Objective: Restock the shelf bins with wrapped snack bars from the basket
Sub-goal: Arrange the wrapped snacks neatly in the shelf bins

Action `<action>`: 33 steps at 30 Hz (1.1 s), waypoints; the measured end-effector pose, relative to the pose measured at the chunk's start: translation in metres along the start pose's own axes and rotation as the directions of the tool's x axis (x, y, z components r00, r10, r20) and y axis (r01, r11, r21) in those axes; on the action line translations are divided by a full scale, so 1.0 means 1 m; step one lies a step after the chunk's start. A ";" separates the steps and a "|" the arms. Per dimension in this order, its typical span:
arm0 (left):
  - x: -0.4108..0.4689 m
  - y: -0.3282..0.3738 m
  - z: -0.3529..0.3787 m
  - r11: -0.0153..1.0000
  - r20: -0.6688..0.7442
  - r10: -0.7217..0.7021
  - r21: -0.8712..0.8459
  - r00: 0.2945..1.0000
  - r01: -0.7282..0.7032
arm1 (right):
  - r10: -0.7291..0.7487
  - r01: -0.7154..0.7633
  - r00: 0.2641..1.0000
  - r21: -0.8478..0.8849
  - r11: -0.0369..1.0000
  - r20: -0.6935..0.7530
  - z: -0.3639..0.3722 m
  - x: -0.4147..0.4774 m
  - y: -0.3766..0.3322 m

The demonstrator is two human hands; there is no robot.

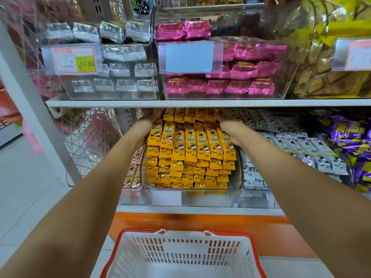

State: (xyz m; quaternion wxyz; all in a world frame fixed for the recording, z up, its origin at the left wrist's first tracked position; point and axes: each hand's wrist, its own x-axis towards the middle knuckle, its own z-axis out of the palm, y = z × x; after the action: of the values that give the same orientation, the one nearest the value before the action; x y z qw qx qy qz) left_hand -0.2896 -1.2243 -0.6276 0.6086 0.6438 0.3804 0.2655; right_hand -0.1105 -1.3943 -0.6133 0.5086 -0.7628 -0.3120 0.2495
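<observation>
Flanking yellow snack bars in bin: left hand, right hand; grip unclear
</observation>
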 end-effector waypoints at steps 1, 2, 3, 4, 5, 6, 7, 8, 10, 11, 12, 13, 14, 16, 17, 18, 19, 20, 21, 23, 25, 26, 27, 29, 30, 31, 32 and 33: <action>-0.001 0.001 0.000 1.000 0.001 0.013 0.001 1.000 -0.013 | -0.005 0.005 1.000 0.001 1.000 0.003 0.001 0.002 0.000; 0.000 0.001 -0.001 1.000 0.004 0.027 0.005 1.000 -0.027 | -0.010 0.010 1.000 -0.005 1.000 0.005 0.001 0.003 0.001; -0.001 0.000 -0.001 0.999 0.010 0.043 0.019 0.999 -0.043 | -0.015 0.015 1.000 -0.017 1.000 0.003 0.002 0.005 0.001; -0.001 -0.001 -0.002 0.998 0.011 0.051 0.029 0.999 -0.051 | -0.020 0.020 1.000 -0.035 0.999 0.004 0.002 0.005 0.002; -0.001 -0.003 -0.002 0.999 0.011 0.046 0.019 0.999 -0.047 | -0.022 0.023 1.000 -0.059 0.998 0.005 0.003 0.005 0.002; 0.000 -0.005 -0.003 0.999 0.007 0.039 -0.006 0.999 -0.039 | -0.028 0.029 1.000 -0.085 0.996 0.005 0.003 0.004 0.002; 0.000 -0.005 -0.004 0.999 0.002 0.027 -0.032 1.000 -0.027 | -0.035 0.035 0.999 -0.110 0.993 0.005 0.003 0.004 0.001; 0.000 -0.007 -0.004 0.998 0.000 0.018 -0.058 1.000 -0.018 | -0.038 0.038 0.999 -0.130 0.991 0.006 0.003 0.003 0.000; 0.001 -0.009 -0.005 0.996 0.009 0.017 -0.084 1.000 -0.016 | -0.030 0.031 0.999 -0.139 0.990 0.012 0.003 0.002 -0.002; 0.000 -0.009 -0.005 0.995 0.013 0.017 -0.095 1.000 -0.016 | -0.023 0.025 1.000 -0.130 0.991 0.014 0.002 0.002 -0.002; 0.000 -0.009 -0.006 0.994 0.017 0.017 -0.107 1.000 -0.015 | -0.018 0.019 1.000 -0.117 0.993 0.014 0.002 0.001 -0.003; 0.001 -0.009 -0.006 0.993 0.022 0.020 -0.113 1.000 -0.017 | -0.015 0.017 1.000 -0.104 0.994 0.013 0.003 0.000 -0.003; 0.001 -0.009 -0.007 0.993 0.027 0.020 -0.118 0.999 -0.017 | -0.016 0.017 1.000 -0.095 0.995 0.012 0.005 -0.002 -0.003; 0.000 -0.009 -0.007 0.992 0.036 0.021 -0.124 0.999 -0.016 | -0.020 0.021 1.000 -0.082 0.996 0.002 0.007 -0.004 -0.003; 0.000 -0.008 -0.006 0.992 0.035 0.018 -0.125 0.999 -0.013 | -0.022 0.022 1.000 -0.078 0.997 -0.006 0.008 -0.005 -0.004; -0.002 -0.007 -0.006 0.992 0.032 0.010 -0.129 0.999 -0.005 | -0.027 0.026 1.000 -0.076 0.997 -0.010 0.009 -0.006 -0.003; -0.004 -0.007 -0.005 0.992 0.029 0.004 -0.129 1.000 0.000 | -0.035 0.034 0.999 -0.078 0.996 -0.012 0.010 -0.006 -0.003; -0.004 -0.006 -0.004 0.991 0.026 0.000 -0.131 1.000 0.003 | -0.047 0.046 0.999 -0.083 0.995 -0.015 0.010 -0.007 -0.003; -0.005 -0.005 -0.004 0.992 0.024 0.000 -0.128 1.000 0.003 | -0.058 0.056 0.998 -0.090 0.994 -0.018 0.011 -0.008 -0.003; -0.008 -0.002 -0.003 0.992 0.013 0.002 -0.129 1.000 0.000 | -0.062 0.059 0.998 -0.101 0.993 -0.019 0.011 -0.010 -0.004; -0.010 -0.001 -0.002 0.991 0.005 0.007 -0.137 1.000 -0.006 | -0.046 0.044 0.999 -0.116 0.992 -0.011 0.012 -0.011 -0.004; -0.010 -0.002 -0.002 0.989 0.003 0.010 -0.147 1.000 -0.010 | -0.040 0.039 0.999 -0.120 0.992 -0.007 0.013 -0.011 -0.004; -0.011 -0.002 -0.002 0.987 0.000 0.010 -0.160 1.000 -0.010 | -0.036 0.035 0.999 -0.126 0.991 -0.006 0.013 -0.010 -0.004; -0.012 -0.004 -0.002 0.984 -0.009 -0.001 -0.180 1.000 -0.001 | -0.034 0.032 0.999 -0.155 0.987 -0.010 0.015 -0.010 -0.004; -0.012 -0.005 -0.002 0.983 -0.010 -0.003 -0.183 1.000 0.001 | -0.035 0.033 0.999 -0.169 0.985 -0.011 0.015 -0.010 -0.005; -0.014 -0.004 -0.002 0.984 -0.010 -0.001 -0.178 1.000 -0.001 | -0.036 0.033 0.999 -0.177 0.984 -0.012 0.015 -0.009 -0.005; -0.015 -0.004 -0.002 0.984 -0.009 0.005 -0.177 1.000 -0.007 | -0.033 0.030 0.999 -0.181 0.983 -0.015 0.016 -0.010 -0.005; -0.016 -0.005 -0.003 0.983 -0.004 0.003 -0.186 1.000 -0.003 | -0.028 0.025 0.999 -0.181 0.983 -0.017 0.016 -0.010 -0.006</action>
State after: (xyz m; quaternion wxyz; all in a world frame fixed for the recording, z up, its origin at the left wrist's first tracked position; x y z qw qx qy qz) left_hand -0.3020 -1.2355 -0.6300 0.6650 0.5842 0.3541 0.3019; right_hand -0.1298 -1.3895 -0.6132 0.4436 -0.8038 -0.3386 0.2059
